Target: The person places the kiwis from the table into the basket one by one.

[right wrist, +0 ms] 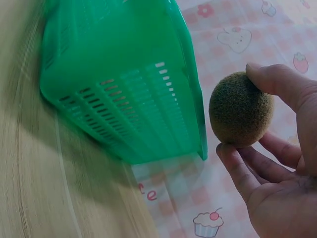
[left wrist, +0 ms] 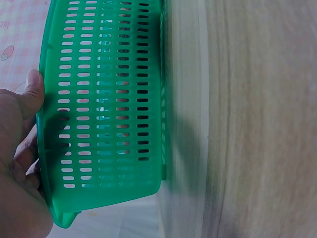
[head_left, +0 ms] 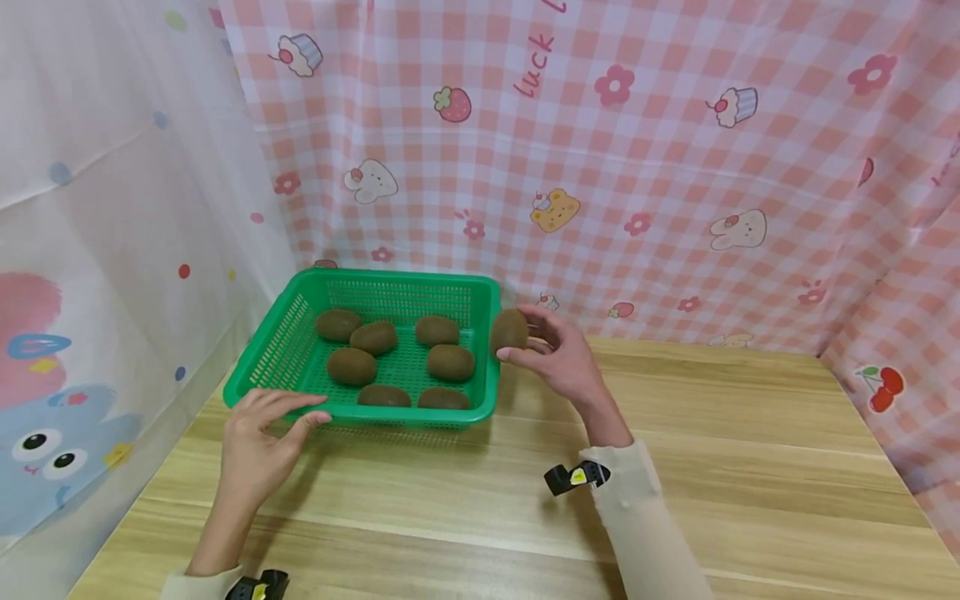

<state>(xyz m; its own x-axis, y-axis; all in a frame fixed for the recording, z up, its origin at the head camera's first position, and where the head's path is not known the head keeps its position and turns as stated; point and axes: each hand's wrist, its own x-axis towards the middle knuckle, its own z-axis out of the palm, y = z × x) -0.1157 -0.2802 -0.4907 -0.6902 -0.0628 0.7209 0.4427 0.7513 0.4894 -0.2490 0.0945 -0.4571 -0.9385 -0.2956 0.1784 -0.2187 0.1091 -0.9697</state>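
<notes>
My right hand point(head_left: 558, 354) pinches a brown, fuzzy kiwi point(head_left: 509, 332) between thumb and fingertips, just beyond the right rim of a green plastic basket point(head_left: 491, 367). In the right wrist view this kiwi point(right wrist: 241, 110) is held off the table, close to the basket's rim point(right wrist: 198, 109) with a small gap between. My left hand point(head_left: 258, 442) grips the basket's front rim near its left corner. The left wrist view has the thumb point(left wrist: 33, 91) against the rim and fingers partly hidden behind it. Several more kiwis point(head_left: 352, 367) lie inside the basket, the front ones partly covered by the rim.
The basket stands on a wood-grain table point(head_left: 465, 500), near its back left edge. A pink checked cloth point(head_left: 637, 150) hangs behind, and a white printed cloth point(head_left: 127, 217) hangs at the left.
</notes>
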